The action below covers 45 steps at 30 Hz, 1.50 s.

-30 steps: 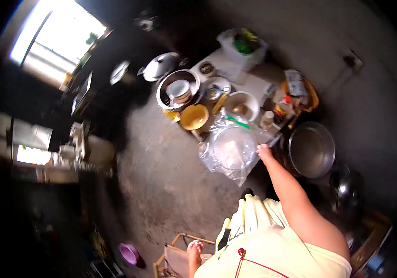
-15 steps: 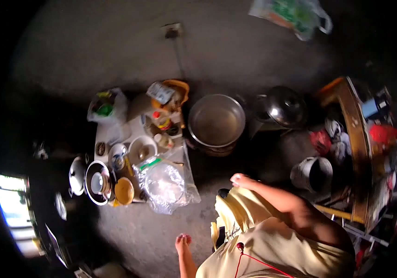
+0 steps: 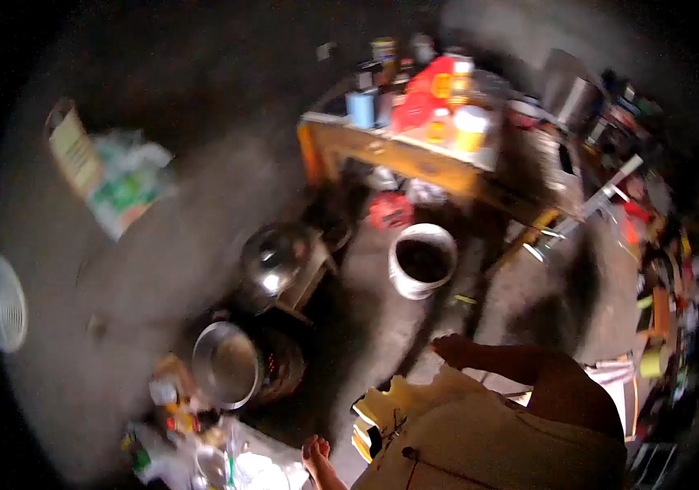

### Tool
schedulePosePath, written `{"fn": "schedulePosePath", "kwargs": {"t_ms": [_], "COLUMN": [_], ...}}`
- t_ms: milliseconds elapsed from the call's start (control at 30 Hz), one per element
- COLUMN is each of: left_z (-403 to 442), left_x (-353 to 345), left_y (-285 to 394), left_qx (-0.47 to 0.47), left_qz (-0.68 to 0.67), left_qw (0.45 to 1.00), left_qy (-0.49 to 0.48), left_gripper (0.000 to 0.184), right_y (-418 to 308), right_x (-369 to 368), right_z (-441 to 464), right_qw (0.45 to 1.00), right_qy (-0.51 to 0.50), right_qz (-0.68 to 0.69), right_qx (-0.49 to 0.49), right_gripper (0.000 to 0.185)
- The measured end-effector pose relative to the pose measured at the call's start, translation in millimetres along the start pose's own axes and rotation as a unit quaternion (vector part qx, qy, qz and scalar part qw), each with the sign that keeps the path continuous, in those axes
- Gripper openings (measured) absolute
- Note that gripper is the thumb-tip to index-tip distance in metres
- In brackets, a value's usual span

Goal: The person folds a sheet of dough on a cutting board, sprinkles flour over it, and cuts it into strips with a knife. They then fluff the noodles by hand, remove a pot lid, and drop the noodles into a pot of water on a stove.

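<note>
My left hand [image 3: 317, 452] hangs low in front of my body, at the bottom of the view. Its fingers look loosely bent and a little apart, and I see nothing in them. Nearest to it is a clear plastic bag [image 3: 264, 472] on the table at lower left. My right hand [image 3: 450, 348] reaches forward over the floor, dark and smeared by motion, so its fingers do not show clearly. Just beyond it stands a white bucket [image 3: 411, 286] with a dark inside. Neither hand touches the things around it.
A large metal pot [image 3: 235, 371] stands at left, near a lidded dark pan [image 3: 272, 260]. Further back is a wooden table [image 3: 398, 153] bearing red bags [image 3: 419, 106] and containers. A plastic bag [image 3: 129, 184] hangs on the wall. Clutter lines the right side.
My view has swung to the right, so the pot and the laden table have moved to the lower left. The bucket and wooden table are now more central. Both hands remain in front of me.
</note>
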State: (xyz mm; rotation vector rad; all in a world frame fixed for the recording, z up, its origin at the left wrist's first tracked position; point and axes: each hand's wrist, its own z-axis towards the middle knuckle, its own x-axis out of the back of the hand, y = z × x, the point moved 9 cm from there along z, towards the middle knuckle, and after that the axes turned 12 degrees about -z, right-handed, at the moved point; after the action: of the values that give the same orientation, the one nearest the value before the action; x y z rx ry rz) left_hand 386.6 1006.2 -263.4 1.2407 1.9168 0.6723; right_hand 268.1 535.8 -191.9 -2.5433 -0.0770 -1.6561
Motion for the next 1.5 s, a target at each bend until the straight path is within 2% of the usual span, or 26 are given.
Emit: {"fn": "schedulePosePath", "kwargs": {"t_ms": [33, 67, 100, 200, 300, 333, 367, 433, 500, 533, 600, 633, 700, 767, 800, 833, 867, 967, 1000, 1133, 1200, 1233, 1300, 1367, 1433, 1500], "left_z": [-16.1, -17.3, -23.8, -20.1, -61.2, -71.9, -86.0, -94.1, -91.1, -87.2, -123.7, -186.4, -231.6, -200.4, -203.1, -211.1, -219.8, -266.6, -281.5, -307.7, -294.1, -296.6, -329.5, -325.2, -330.1, -339.8], "left_x": [-38.5, -75.3, -106.1, -176.8, -281.5, -319.8, -353.3, -390.6, -421.1, -437.0, -484.5, -538.8, -592.4, -612.2, -632.6, -656.8, -680.8, -741.8, -763.9, -828.2, -863.4, -882.0, -916.9, -943.7, -935.3, -950.6], "left_y": [1.0, -8.0, -18.1, -66.0, -85.8, -94.6, -104.6, -128.2, -156.2, -168.6, -162.4, -128.7, -109.9, -158.6, -174.7, -185.0, -194.8, -223.9, -239.3, -304.8, -355.3, -361.3, -362.3, -376.8, -373.6, -377.2], "left_qx": [0.035, 0.025, 0.018, 0.071, 0.084, 0.109, 0.132, 0.188, 0.242, 0.233, 0.225, 0.204, 0.177, 0.215, 0.278, 0.206, 0.127, 0.420, 0.448, 0.482, 0.402, 0.373, 0.414, 0.205, 0.325, 0.275], "left_qz": [0.047, 0.046, 0.044, 0.060, 0.074, 0.091, 0.106, 0.042, -0.025, 0.042, 0.108, 0.030, -0.049, 0.049, 0.017, 0.112, 0.201, 0.026, 0.022, -0.017, -0.023, -0.027, -0.122, 0.039, -0.097, -0.125], "left_qw": [0.995, 0.999, 0.995, 0.986, 0.981, 0.959, 0.930, 0.934, 0.932, 0.929, 0.921, 0.865, 0.776, 0.796, 0.795, 0.770, 0.734, 0.753, 0.712, 0.696, 0.728, 0.740, 0.638, 0.754, 0.875, 0.892], "left_qy": [0.076, -0.008, -0.086, -0.141, -0.157, -0.244, -0.326, -0.300, -0.269, -0.285, -0.298, -0.458, -0.604, -0.563, -0.540, -0.593, -0.636, -0.506, -0.540, -0.531, -0.554, -0.559, -0.638, -0.623, -0.346, -0.336], "left_gripper": [0.009, 0.010, 0.011, 0.011, 0.010, 0.011, 0.012, 0.016, 0.020, 0.027, 0.034, 0.039, 0.043, 0.049, 0.046, 0.044, 0.042, 0.043, 0.043, 0.037, 0.030, 0.028, 0.028, 0.033, 0.012, 0.015], "right_y": [11.0, 27.2, 44.4, 104.5, 168.8, 186.6, 211.6, 245.4, 268.4, 286.0, 318.1, 335.0, 372.0, 399.3, 406.0, 416.5, 434.7, 488.3, 508.7, 563.3, 591.4, 605.8, 641.5, 677.4, 699.6, 678.1], "right_x": [-22.3, 0.2, -6.8, -31.7, -37.2, -42.8, -61.2, -63.2, -8.2, -6.4, -12.3, -11.4, -2.2, 21.4, 48.3, 64.1, 65.6, 71.0, 65.4, 121.7, 146.5, 156.9, 155.5, 134.6, 101.2, 117.7], "right_z": [-17.4, -45.7, -63.2, -120.3, -179.0, -195.0, -212.5, -239.8, -281.7, -291.5, -296.7, -297.8, -297.6, -303.4, -311.6, -316.2, -312.9, -310.0, -303.3, -298.5, -292.9, -285.6, -266.3, -239.0, -216.3, -233.0], "right_qw": [0.997, 0.985, 0.982, 0.812, 0.823, 0.821, 0.657, 0.439, 0.716, 0.741, 0.754, 0.765, 0.785, 0.794, 0.761, 0.723, 0.745, 0.757, 0.774, 0.790, 0.835, 0.840, 0.871, 0.902, 0.927, 0.914], "right_qy": [0.082, 0.131, 0.138, 0.304, 0.349, 0.351, 0.389, 0.397, 0.318, 0.348, 0.348, 0.350, 0.356, 0.358, 0.364, 0.365, 0.353, 0.409, 0.372, 0.432, 0.265, 0.260, 0.278, 0.285, 0.308, 0.388], "right_qz": [-0.014, 0.111, 0.116, 0.479, 0.380, 0.379, 0.612, 0.792, 0.526, 0.446, 0.427, 0.409, 0.372, 0.348, 0.416, 0.482, 0.455, 0.391, 0.398, 0.357, 0.298, 0.297, 0.275, 0.239, 0.141, -0.038], "right_qx": [0.001, -0.033, -0.049, -0.136, -0.238, -0.243, -0.206, -0.152, -0.330, -0.362, -0.358, -0.353, -0.345, -0.346, -0.341, -0.334, -0.336, -0.328, -0.323, -0.250, -0.380, -0.371, -0.298, -0.221, -0.163, -0.113], "right_gripper": [0.049, 0.046, 0.046, 0.032, 0.030, 0.030, 0.030, 0.030, 0.032, 0.031, 0.031, 0.030, 0.030, 0.030, 0.038, 0.048, 0.049, 0.050, 0.049, 0.046, 0.041, 0.041, 0.042, 0.044, 0.045, 0.057]}}
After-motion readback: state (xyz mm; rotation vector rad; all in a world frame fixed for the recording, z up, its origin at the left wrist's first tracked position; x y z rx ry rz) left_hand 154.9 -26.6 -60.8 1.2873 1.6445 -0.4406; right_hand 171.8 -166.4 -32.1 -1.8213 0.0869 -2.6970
